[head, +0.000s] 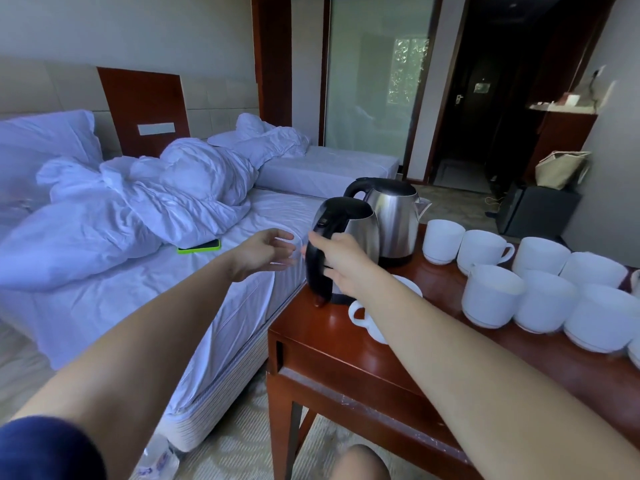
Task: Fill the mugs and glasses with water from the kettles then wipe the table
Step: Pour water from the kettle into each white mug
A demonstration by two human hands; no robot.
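Two steel kettles with black lids stand at the left end of the red-brown wooden table (346, 344). My right hand (341, 259) grips the black handle of the near kettle (346, 237). The far kettle (394, 216) stands just behind it. My left hand (265, 252) holds a clear glass (287, 245) in the air over the bed's edge, left of the near kettle. A white mug (370, 323) sits under my right forearm, partly hidden. Several white mugs (491, 292) are lined up in two rows along the table to the right.
A bed with crumpled white bedding (156, 188) lies left of the table, with a green-cased phone (199, 247) on it. A plastic bottle (159, 455) lies on the floor by the bed. A black box and a bag (561, 168) stand at the back right.
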